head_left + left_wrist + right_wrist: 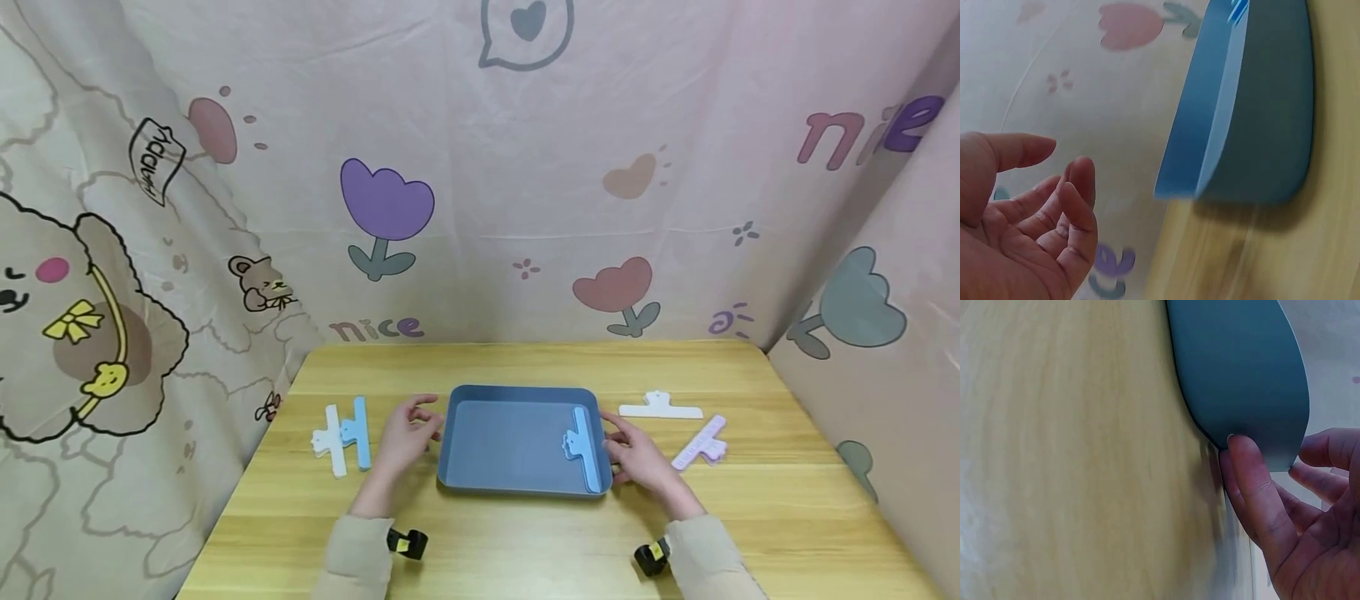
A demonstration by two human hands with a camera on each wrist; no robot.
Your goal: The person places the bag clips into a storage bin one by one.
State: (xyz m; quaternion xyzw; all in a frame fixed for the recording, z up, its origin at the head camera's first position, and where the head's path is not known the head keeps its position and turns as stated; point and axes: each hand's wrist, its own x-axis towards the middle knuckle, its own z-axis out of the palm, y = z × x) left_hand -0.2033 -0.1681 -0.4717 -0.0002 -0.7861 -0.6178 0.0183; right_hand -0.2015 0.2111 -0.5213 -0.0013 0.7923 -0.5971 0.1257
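Note:
A grey-blue rectangular tray (487, 492) lies on the table between my two hands. Inside it, along the right wall, a light blue long-jawed plastic clip (588, 450) lies lengthwise. Just off the tray's left wall is my left hand (408, 435), its fingers loosely bent around nothing; the left wrist view shows a gap between this hand (1041, 219) and the tray (1260, 125). At the tray's right end, my right hand (637, 457) touches the outer wall. In the right wrist view, fairly straight fingertips (1244, 450) meet the tray's corner.
On the left of the table lie a white clip (335, 442) and a blue clip (362, 433) side by side. To the right are another white clip (660, 411) and a light purple clip (699, 443). A printed curtain (480, 208) hangs behind the wooden table (525, 550).

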